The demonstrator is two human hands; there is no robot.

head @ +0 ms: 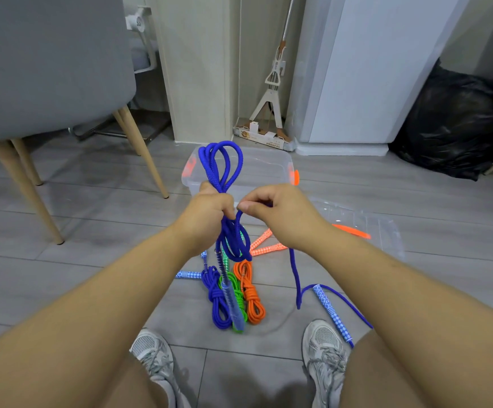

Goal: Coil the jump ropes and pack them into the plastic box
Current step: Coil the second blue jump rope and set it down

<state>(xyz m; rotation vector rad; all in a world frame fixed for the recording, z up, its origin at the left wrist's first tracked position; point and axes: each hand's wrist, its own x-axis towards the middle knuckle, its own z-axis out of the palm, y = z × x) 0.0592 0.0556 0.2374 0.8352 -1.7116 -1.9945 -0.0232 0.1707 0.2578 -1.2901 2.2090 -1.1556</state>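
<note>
Left hand (210, 214) and right hand (280, 214) hold blue rope (237, 163) before open plastic box (269, 172).

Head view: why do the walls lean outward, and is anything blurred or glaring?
Head view: the wide-angle lens tilts the white cabinet and chair outward near the edges. Head view: the handle dangling from the held blue rope looks motion-smeared; the rest is sharp. Head view: soft, even light, faint shadows, mild sheen on the clear lid.

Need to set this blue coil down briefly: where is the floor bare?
Bare floor lies left, between the chair legs and the coiled ropes, and between the plastic box and the black bag. Crowded: between the shoes and box.
</note>
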